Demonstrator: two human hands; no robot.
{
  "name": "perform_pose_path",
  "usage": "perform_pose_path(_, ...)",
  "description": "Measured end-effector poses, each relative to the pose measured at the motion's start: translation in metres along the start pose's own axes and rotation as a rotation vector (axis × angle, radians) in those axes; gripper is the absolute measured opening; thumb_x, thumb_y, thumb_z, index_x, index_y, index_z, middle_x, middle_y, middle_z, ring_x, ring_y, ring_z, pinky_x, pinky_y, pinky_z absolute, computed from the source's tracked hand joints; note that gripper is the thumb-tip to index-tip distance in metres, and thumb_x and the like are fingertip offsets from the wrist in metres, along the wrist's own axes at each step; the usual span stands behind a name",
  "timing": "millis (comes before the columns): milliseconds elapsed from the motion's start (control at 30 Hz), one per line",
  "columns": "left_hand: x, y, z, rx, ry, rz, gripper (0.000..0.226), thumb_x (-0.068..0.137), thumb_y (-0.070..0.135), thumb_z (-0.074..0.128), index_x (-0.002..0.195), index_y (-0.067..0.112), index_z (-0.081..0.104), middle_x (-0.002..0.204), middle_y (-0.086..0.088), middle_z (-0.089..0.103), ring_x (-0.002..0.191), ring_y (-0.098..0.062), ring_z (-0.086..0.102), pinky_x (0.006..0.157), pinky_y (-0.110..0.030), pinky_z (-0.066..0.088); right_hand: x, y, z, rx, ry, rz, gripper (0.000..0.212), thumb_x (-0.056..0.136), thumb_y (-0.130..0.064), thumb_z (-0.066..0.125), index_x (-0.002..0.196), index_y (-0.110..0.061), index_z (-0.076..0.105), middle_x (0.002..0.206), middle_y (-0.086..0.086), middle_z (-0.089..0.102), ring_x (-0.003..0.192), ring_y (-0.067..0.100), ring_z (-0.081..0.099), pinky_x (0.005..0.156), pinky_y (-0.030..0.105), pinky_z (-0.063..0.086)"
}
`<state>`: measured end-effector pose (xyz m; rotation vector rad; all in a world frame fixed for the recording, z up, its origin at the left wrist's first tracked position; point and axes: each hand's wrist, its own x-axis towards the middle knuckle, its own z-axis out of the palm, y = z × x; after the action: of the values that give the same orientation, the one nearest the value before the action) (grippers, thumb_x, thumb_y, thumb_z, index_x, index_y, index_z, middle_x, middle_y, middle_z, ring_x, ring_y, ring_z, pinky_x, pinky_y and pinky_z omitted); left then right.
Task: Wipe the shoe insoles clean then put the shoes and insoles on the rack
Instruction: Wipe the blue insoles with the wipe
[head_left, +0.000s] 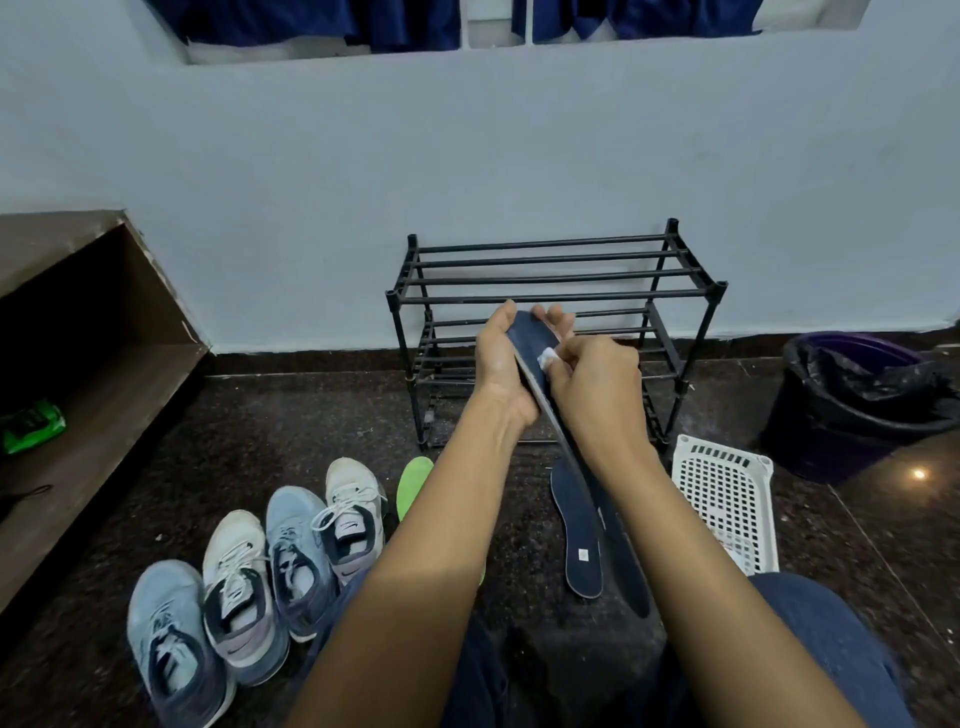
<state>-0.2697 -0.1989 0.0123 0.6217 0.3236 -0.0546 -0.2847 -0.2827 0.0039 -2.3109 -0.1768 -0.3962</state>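
My left hand grips a long dark blue insole near its toe end, holding it tilted in front of the black rack. My right hand pinches a small white wipe against the insole's upper face. The insole's heel end runs down under my right forearm. A second dark insole lies flat on the floor, and a green insole shows partly behind my left forearm. Several sneakers, two light blue and two white, stand in a row at the lower left.
A white perforated plastic basket sits right of the rack. A purple bin lined with a black bag stands at the far right. A brown wooden shelf with a green packet is on the left. The floor is dark stone.
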Motion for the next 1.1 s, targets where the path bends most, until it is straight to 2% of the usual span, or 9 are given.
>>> perform_pose_path(133,0.003,0.006,-0.001,-0.027,-0.017,0.039,0.039,0.101,0.037,0.039,0.082,0.006,0.055,0.083,-0.01,0.064,0.091,-0.024,0.062,0.1,-0.036,0.045,-0.007,0.005,0.0,0.007,-0.013,-0.001,0.02,0.09,-0.026,0.059,0.089,-0.011,0.071,0.084,0.014,0.068,0.083,0.032,0.063,0.072,0.035,0.051)
perform_pose_path(333,-0.009,-0.005,0.001,0.134,-0.084,-0.046,0.045,0.101,0.046,0.035,0.084,0.012,0.058,0.07,-0.004,0.066,0.063,-0.017,0.066,0.063,-0.025,0.053,0.004,-0.007,0.002,0.132,0.17,-0.099,0.018,0.09,-0.021,0.059,0.089,-0.006,0.069,0.084,0.01,0.072,0.075,0.026,0.066,0.075,0.036,0.051)
perform_pose_path(433,-0.013,-0.009,0.003,0.204,-0.092,-0.071,0.052,0.1,0.05,0.035,0.084,0.01,0.064,0.071,-0.007,0.067,0.067,-0.019,0.067,0.066,-0.027,0.052,0.01,-0.011,0.0,0.116,0.243,-0.141,0.02,0.092,-0.022,0.057,0.092,-0.007,0.069,0.081,0.012,0.07,0.074,0.03,0.065,0.07,0.043,0.051)
perform_pose_path(600,-0.011,-0.002,0.003,0.116,-0.091,-0.087,0.049,0.097,0.057,0.039,0.088,0.014,0.06,0.077,-0.003,0.068,0.071,-0.017,0.067,0.068,-0.027,0.055,0.004,-0.01,-0.007,-0.048,0.159,-0.173,0.025,0.095,-0.026,0.053,0.109,-0.01,0.066,0.096,0.013,0.07,0.089,0.034,0.064,0.078,0.043,0.051)
perform_pose_path(700,-0.006,0.0,0.006,0.011,-0.071,-0.005,0.048,0.099,0.054,0.039,0.083,0.011,0.054,0.083,-0.005,0.064,0.088,-0.02,0.064,0.084,-0.033,0.052,-0.005,-0.007,-0.009,-0.13,0.106,-0.101,0.024,0.094,-0.026,0.053,0.1,-0.007,0.066,0.09,0.016,0.069,0.088,0.037,0.061,0.074,0.041,0.05)
perform_pose_path(833,-0.002,0.006,0.008,-0.058,-0.095,0.04,0.051,0.1,0.054,0.034,0.081,0.011,0.053,0.084,-0.006,0.06,0.093,-0.021,0.061,0.083,-0.033,0.049,-0.009,-0.007,-0.01,-0.031,0.138,-0.077,0.023,0.092,-0.026,0.057,0.088,-0.006,0.068,0.078,0.013,0.068,0.077,0.032,0.062,0.07,0.037,0.047)
perform_pose_path(933,-0.008,0.0,0.007,0.048,-0.115,-0.023,0.053,0.098,0.061,0.034,0.082,0.015,0.055,0.083,-0.004,0.061,0.082,-0.017,0.061,0.073,-0.028,0.052,-0.002,-0.01,-0.007,0.091,0.212,-0.127,0.017,0.091,-0.022,0.06,0.096,-0.008,0.069,0.082,0.006,0.071,0.075,0.023,0.066,0.074,0.031,0.047)
perform_pose_path(1033,-0.013,-0.006,0.006,0.174,-0.1,-0.059,0.057,0.097,0.063,0.033,0.079,0.015,0.057,0.07,-0.003,0.058,0.066,-0.016,0.059,0.059,-0.025,0.051,0.006,-0.014,-0.005,0.115,0.255,-0.152,0.02,0.092,-0.023,0.059,0.095,-0.006,0.068,0.082,0.011,0.071,0.074,0.028,0.066,0.072,0.039,0.051)
perform_pose_path(1100,-0.013,-0.004,0.005,0.133,-0.107,-0.063,0.054,0.097,0.062,0.034,0.082,0.016,0.058,0.072,-0.002,0.063,0.067,-0.015,0.062,0.064,-0.025,0.052,0.006,-0.014,-0.004,0.076,0.249,-0.159,0.02,0.092,-0.022,0.057,0.095,-0.004,0.066,0.081,0.014,0.07,0.074,0.032,0.065,0.07,0.042,0.05)
